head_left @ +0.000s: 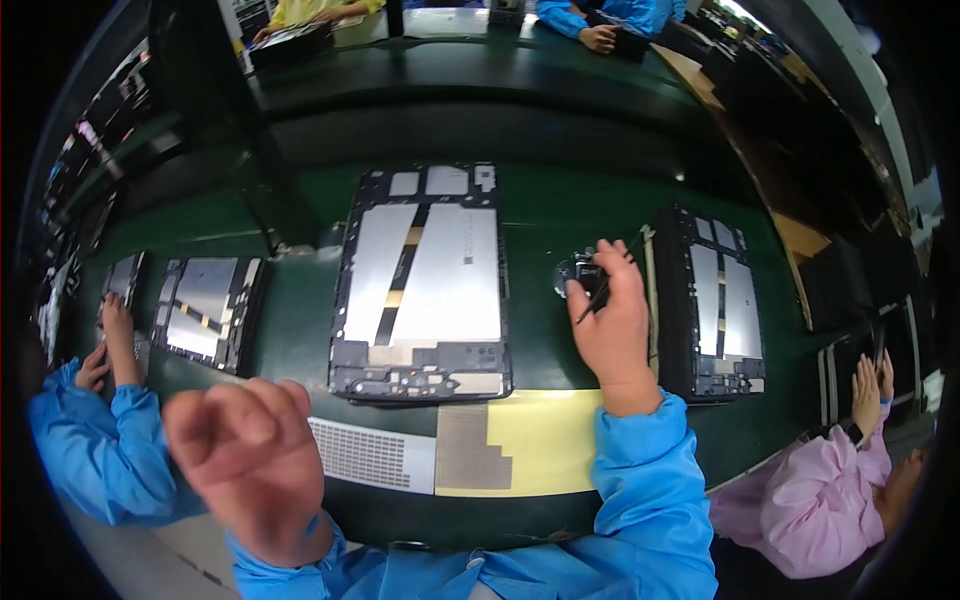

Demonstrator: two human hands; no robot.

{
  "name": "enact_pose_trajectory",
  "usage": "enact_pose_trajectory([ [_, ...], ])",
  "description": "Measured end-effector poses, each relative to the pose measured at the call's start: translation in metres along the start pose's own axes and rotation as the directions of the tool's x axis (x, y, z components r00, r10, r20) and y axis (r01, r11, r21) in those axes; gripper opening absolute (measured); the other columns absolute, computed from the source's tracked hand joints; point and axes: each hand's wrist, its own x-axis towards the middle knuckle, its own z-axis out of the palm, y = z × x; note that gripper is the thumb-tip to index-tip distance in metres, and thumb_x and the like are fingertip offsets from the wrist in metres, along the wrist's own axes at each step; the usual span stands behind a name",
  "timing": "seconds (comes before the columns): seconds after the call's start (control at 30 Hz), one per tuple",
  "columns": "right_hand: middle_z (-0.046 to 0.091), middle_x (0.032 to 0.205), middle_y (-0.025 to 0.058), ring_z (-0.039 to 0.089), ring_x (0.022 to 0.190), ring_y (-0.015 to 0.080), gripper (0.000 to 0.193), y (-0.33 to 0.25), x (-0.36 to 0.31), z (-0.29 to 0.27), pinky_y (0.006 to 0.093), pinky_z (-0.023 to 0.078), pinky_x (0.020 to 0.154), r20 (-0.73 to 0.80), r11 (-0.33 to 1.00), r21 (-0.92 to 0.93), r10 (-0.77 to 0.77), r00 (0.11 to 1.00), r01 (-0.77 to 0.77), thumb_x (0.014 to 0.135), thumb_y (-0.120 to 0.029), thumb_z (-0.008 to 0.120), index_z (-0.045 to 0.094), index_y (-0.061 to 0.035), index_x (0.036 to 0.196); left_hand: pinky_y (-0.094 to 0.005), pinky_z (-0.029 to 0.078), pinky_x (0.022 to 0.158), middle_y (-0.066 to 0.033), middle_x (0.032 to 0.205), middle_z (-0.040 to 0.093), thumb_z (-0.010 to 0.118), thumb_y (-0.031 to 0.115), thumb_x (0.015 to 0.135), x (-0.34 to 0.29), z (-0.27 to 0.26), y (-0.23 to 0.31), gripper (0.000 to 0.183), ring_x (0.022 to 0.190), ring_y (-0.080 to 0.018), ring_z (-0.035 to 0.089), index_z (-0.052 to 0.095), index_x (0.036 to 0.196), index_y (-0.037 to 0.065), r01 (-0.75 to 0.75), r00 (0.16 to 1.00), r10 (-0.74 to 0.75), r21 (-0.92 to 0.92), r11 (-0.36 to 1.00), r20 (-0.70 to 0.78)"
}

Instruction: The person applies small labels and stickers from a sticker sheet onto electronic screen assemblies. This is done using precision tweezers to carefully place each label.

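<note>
between my two hands, ahead of my left fingers (252,420) and left of my right fingers (624,275): one large flat device (455,280), silver back, black frame, dark strip with gold bands slanting down it; lying on the green table (545,345), untouched by me.

right fingers: bent and closed, gripping one slender dark tool (593,303). beside the fingertips: one clear round piece (563,277), partly dark-backed; kind unclear.

left fingers: raised, curled, blurred; whether they hold anything i cannot tell.

nearer me than the right fingers: one yellow sheet (555,435), brown gridded patch at its left. just right of the left fingers: one white sheet (420,463), rows of small grey rectangles.

right of the right fingers: one similar silver-backed device (738,305), thick dark side. beyond the left fingers: one smaller-looking device (212,290), likewise silver-backed. farther left: a co-worker's hand (118,325), blue sleeve.
</note>
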Motion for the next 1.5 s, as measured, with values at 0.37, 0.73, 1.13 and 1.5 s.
enact_pose_trajectory([
  [0.37,0.058,0.114,0.0183,0.051,0.115,0.0381,0.037,-0.006,0.002,0.011,0.0411,0.042,0.096,0.009,0.992,0.120,0.030,1.000,-0.031,0.076,-0.004,0.068,0.052,-0.0007,0.109,-0.0376,0.040,0.075,-0.0083,0.102,0.052,0.061,0.028,0.087,-0.011,0.033,0.007,0.049,0.080,-0.0203,0.046,0.041,0.129,0.013,0.050,0.993,-0.049,0.005,0.999,-0.110],
  [0.73,0.057,0.111,0.0180,0.057,0.106,0.0328,0.041,0.010,-0.002,0.011,0.0355,0.045,0.090,0.064,0.951,0.239,0.184,0.981,-0.194,0.077,-0.005,0.068,0.050,-0.0005,0.114,-0.0375,0.039,0.078,-0.0081,0.105,0.052,0.059,0.031,0.087,-0.013,0.047,-0.031,0.048,0.084,-0.0209,0.047,0.042,0.129,0.012,-0.032,0.987,0.010,-0.139,0.990,-0.157],
  [1.13,0.058,0.111,0.0170,0.060,0.098,0.0305,0.037,0.014,-0.010,0.013,0.0339,0.048,0.085,0.044,0.958,0.245,0.145,0.989,-0.151,0.078,-0.006,0.067,0.051,-0.0004,0.111,-0.0375,0.038,0.081,-0.0078,0.108,0.052,0.058,0.035,0.087,0.003,0.064,-0.038,0.049,0.090,-0.0216,0.048,0.044,0.128,0.012,-0.320,0.934,0.255,-0.268,0.909,-0.252],
  [1.5,0.057,0.109,0.0135,0.059,0.099,0.0240,0.038,0.006,-0.010,0.014,0.0317,0.048,0.086,0.093,0.933,0.294,0.191,0.977,-0.210,0.078,-0.001,0.066,0.051,-0.0012,0.113,-0.0374,0.038,0.083,-0.0075,0.111,0.052,0.056,0.038,0.088,0.001,0.036,-0.008,0.050,0.094,-0.0221,0.048,0.045,0.128,0.012,-0.471,0.860,0.429,-0.104,0.876,-0.275],
])
